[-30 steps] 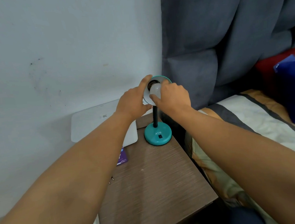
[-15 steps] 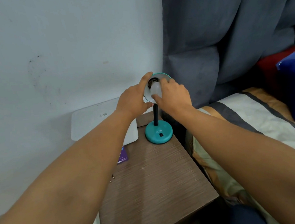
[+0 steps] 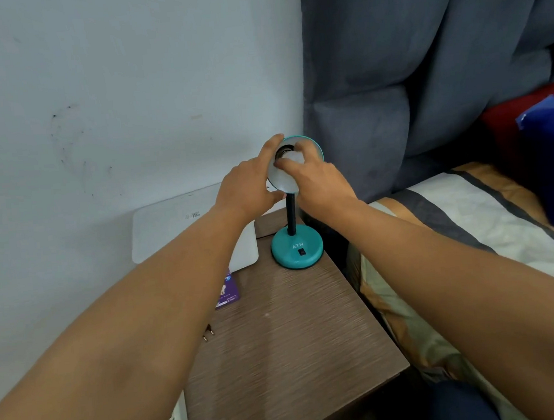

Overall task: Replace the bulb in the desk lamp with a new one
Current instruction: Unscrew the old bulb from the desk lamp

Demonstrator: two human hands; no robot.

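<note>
- Pale blue wall (image 3: 110,90) is filling the left side and is showing a few dark specks.
- Grey curtain (image 3: 423,65) is hanging in big folds on the right, next to the wall.
- Bed (image 3: 469,227) is sitting at the right with a striped cover in white, grey and tan, and a dark blue thing (image 3: 553,161) is lying on it in front of something red.
- Brown wooden side table (image 3: 296,341) is standing between the wall and the bed.
- White flat board (image 3: 177,224) is leaning against the wall at the back of the table.
- Teal desk lamp (image 3: 296,246) is standing at the back right corner of the table, with a round base, a black neck and a shade tipped toward the person.
- Left hand (image 3: 247,189) is wrapping around the left edge of the shade, with the fingers curled on its rim and holding it.
- Right hand (image 3: 319,180) is reaching into the shade, and its fingers are closing around the bulb.
- White bulb (image 3: 294,156) is sitting inside the shade at the dark socket, mostly hidden by the right hand's fingers.
- Small purple packet (image 3: 227,290) is lying on the table near the board, just under the left arm.
- Little plug (image 3: 208,333) is lying at the left edge of the table.
</note>
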